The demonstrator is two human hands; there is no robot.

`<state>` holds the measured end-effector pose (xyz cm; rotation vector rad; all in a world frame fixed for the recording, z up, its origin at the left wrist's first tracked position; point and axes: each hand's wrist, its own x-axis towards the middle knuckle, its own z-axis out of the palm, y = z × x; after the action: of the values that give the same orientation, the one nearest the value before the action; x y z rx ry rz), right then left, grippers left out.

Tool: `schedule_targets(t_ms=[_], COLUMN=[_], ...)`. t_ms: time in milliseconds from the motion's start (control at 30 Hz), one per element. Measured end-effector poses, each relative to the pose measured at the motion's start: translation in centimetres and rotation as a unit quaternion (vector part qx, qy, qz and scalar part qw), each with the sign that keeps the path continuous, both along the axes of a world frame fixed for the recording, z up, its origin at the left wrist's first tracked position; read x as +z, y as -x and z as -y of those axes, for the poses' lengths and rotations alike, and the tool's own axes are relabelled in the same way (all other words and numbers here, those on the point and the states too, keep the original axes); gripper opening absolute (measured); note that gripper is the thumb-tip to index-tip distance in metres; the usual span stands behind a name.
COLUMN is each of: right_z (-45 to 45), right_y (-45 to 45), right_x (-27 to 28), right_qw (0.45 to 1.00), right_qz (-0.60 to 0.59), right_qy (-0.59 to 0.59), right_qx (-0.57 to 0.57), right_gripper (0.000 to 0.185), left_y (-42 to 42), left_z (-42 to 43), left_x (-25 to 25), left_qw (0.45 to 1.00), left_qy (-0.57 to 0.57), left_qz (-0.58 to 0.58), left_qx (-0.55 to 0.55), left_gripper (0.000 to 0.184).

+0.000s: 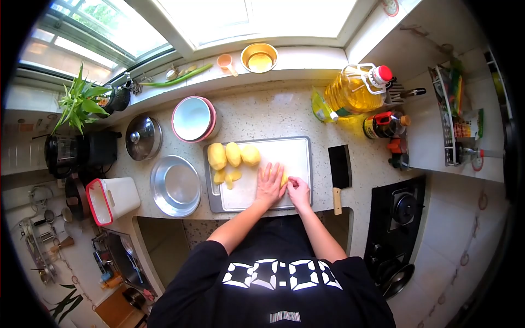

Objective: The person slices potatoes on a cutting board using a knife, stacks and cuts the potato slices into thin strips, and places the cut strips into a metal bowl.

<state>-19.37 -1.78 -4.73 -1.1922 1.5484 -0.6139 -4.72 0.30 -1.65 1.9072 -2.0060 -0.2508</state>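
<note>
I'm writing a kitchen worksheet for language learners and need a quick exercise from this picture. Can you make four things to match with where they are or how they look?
Column one
1. Cleaver
2. Large oil bottle
3. Metal basin
4. The person's left hand

Column two
A. Fingers spread, on the cutting board
B. Topped with a red cap
C. Left of the board, silvery and round
D. Right of the board, with a wooden handle

Right pairs: 1-D, 2-B, 3-C, 4-A
</note>
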Motion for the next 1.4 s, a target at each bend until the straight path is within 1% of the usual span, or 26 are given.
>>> schedule_targets(t_ms=[33, 100, 133, 233, 333, 433, 600, 633, 700, 733, 800, 867, 967, 1067, 1167, 1200, 1333, 1400], right_z=[0.0, -0.1, 0.0, 0.2, 0.2, 0.3, -0.6, -0.8, -0.8, -0.8, -1.2, -1.7, -2.1, -2.6, -2.3, -1.9, -1.4, -1.5], right_y=[0.1, 0.1, -0.1, -0.5, -0.9, -0.8, -0.7, -0.5, 1.0, 2.2, 5.1, 7.8, 10.7, 12.8, 14.1, 14.1, 13.9, 13.5], right_x=[-0.1, 0.3, 1.1, 3.4, 3.6, 3.4, 3.8, 4.2, 5.5, 5.5, 5.6, 6.5, 7.8, 6.6, 5.2, 5.2, 5.8, 6.6], right_qw=[1.0, 0.992, 0.984, 0.993, 0.989, 0.989, 0.985, 0.985, 0.962, 0.944, 0.925, 0.884, 0.846, 0.876, 0.891, 0.896, 0.907, 0.914], right_qz=[0.012, -0.045, -0.074, -0.013, -0.009, -0.008, -0.055, -0.059, -0.17, -0.224, -0.317, -0.439, -0.52, -0.478, -0.435, -0.418, -0.395, -0.392], right_qy=[0.024, 0.108, 0.15, 0.079, 0.105, 0.1, 0.138, 0.144, 0.207, 0.238, 0.208, 0.161, 0.116, 0.072, 0.13, 0.147, 0.142, 0.106], right_qx=[0.013, 0.049, 0.066, 0.088, 0.108, 0.106, 0.082, 0.078, 0.061, 0.051, 0.013, -0.001, -0.01, 0.011, 0.022, 0.023, 0.035, 0.008], right_gripper=[0.026, 0.03, 0.032, 0.037, 0.037, 0.039, 0.039, 0.039, 0.038, 0.038, 0.041, 0.046, 0.053, 0.057, 0.058, 0.057, 0.058, 0.059], left_y=[-0.3, -1.3, -1.8, -3.0, -3.3, -3.0, -3.3, -3.5, -3.9, -4.0, -4.1, -3.9, -3.7, -3.5, -3.5, -3.5, -3.5, -3.6], left_z=[0.1, -0.1, -0.4, -0.7, -0.9, -0.8, -1.5, -1.6, -1.7, -1.8, -1.7, -1.7, -1.6, -1.6, -1.6, -1.6, -1.7, -1.7], left_x=[0.4, 1.1, 0.6, 0.0, 0.1, 0.5, 1.4, 0.8, -0.1, -0.1, 0.0, 0.0, 0.2, 0.3, 0.3, 0.3, 0.2, 0.3], left_qw=[1.0, 0.997, 0.996, 0.993, 0.992, 0.995, 0.996, 0.994, 0.989, 0.989, 0.988, 0.989, 0.99, 0.99, 0.99, 0.99, 0.99, 0.991], left_qy=[0.005, 0.013, 0.012, 0.01, 0.006, 0.0, -0.024, -0.014, 0.004, 0.009, 0.019, 0.015, 0.019, 0.029, 0.038, 0.04, 0.039, 0.029], left_qz=[-0.016, -0.048, -0.042, -0.029, -0.025, -0.017, -0.031, -0.026, -0.017, -0.01, 0.002, -0.003, -0.007, 0.001, 0.009, 0.011, 0.006, 0.006], left_qx=[-0.019, -0.057, -0.076, -0.117, -0.121, -0.103, -0.078, -0.101, -0.148, -0.149, -0.151, -0.144, -0.137, -0.136, -0.137, -0.137, -0.135, -0.134], left_gripper=[0.067, 0.067, 0.066, 0.064, 0.062, 0.061, 0.059, 0.059, 0.058, 0.057, 0.057, 0.056, 0.056, 0.057, 0.059, 0.059, 0.058, 0.055])
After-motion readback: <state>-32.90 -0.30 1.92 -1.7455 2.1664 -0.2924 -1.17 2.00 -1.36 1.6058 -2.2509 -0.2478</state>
